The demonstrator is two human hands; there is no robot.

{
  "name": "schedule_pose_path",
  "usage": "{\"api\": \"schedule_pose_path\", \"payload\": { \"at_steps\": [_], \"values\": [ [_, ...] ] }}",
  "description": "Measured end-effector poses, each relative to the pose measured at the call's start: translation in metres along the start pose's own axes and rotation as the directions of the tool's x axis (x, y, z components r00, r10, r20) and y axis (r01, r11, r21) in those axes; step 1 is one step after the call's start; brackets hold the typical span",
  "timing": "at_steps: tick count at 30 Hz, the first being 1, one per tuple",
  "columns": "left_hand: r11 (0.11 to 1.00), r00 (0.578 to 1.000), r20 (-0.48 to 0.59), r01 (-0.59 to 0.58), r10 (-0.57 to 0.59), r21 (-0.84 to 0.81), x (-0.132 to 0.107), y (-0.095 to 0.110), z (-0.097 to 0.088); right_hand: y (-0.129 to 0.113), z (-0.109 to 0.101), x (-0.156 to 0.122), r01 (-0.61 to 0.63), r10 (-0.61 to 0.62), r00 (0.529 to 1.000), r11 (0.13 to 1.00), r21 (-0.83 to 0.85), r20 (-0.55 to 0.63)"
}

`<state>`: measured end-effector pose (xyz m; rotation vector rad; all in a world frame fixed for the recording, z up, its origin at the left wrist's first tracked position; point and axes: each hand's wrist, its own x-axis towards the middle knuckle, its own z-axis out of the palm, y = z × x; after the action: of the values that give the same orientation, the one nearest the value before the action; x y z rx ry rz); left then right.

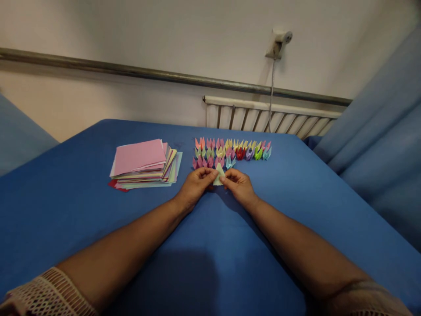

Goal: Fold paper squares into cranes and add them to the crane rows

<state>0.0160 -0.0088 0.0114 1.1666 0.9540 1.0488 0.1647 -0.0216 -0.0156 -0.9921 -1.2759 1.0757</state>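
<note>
A small pale green piece of folded paper (pixel 219 176), pointed at the top, is held upright between both hands. My left hand (pixel 196 185) pinches its left edge between thumb and fingers. On the other edge, my right hand (pixel 241 186) grips it the same way, thumb toward me. Just beyond the hands stand rows of folded paper cranes (pixel 240 153) in pink, yellow, green, red, purple and light blue. The nearest row is partly hidden by my fingers and the folded paper.
A thick, uneven stack of coloured paper sheets (pixel 140 158), pink on top, lies to the left on the blue-covered table (pixel 82 210). Behind it are a wall rail (pixel 148 73), a radiator (pixel 256 116) and a socket with a cord (pixel 278 44). Blue curtains (pixel 378 145) hang at the right.
</note>
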Motion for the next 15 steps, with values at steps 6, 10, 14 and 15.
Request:
{"api": "schedule_pose_path", "payload": {
  "at_steps": [6, 10, 14, 15],
  "values": [
    [0.973, 0.988, 0.071, 0.148, -0.137, -0.179, 0.001, -0.001, -0.005, -0.003, 0.0, -0.001, -0.015, 0.014, 1.0, 0.99, 0.137, 0.009],
    [0.845, 0.93, 0.279, 0.342, -0.241, -0.41, 0.005, 0.002, -0.014, -0.009, 0.004, -0.005, -0.073, 0.063, 0.997, 0.931, 0.357, 0.042],
    [0.789, 0.892, 0.384, 0.41, -0.24, -0.457, 0.005, 0.0, -0.017, -0.013, 0.008, -0.008, -0.079, 0.061, 0.996, 0.913, 0.4, 0.057],
    [0.787, 0.888, 0.394, 0.414, -0.237, -0.457, 0.005, -0.001, -0.017, -0.014, 0.009, -0.009, -0.081, 0.062, 0.996, 0.916, 0.393, 0.061]
  ]
}}
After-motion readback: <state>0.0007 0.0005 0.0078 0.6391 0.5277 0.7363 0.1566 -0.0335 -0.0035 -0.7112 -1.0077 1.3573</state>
